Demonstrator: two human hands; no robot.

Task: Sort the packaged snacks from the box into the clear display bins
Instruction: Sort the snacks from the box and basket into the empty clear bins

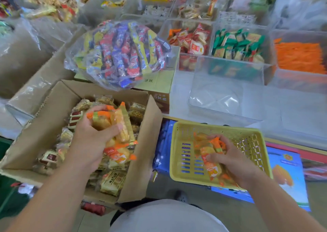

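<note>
An open cardboard box [141,153] at lower left is full of packaged snacks in clear, cream and brown wrappers. Over it, my left hand [92,136] grips a bunch of orange-edged snack packets [116,125]. At lower right stands a yellow plastic basket [177,143] on a blue box. Inside it my right hand [233,161] holds several orange snack packets [210,162]. An empty clear display bin [226,93] stands on the counter behind the basket.
A big clear bag of colourful snack bars [120,54] lies on a second carton behind the box. Clear bins at the back hold red packets [192,40], green packets [237,44] and orange sticks [299,56]. More bags and bins crowd the far side.
</note>
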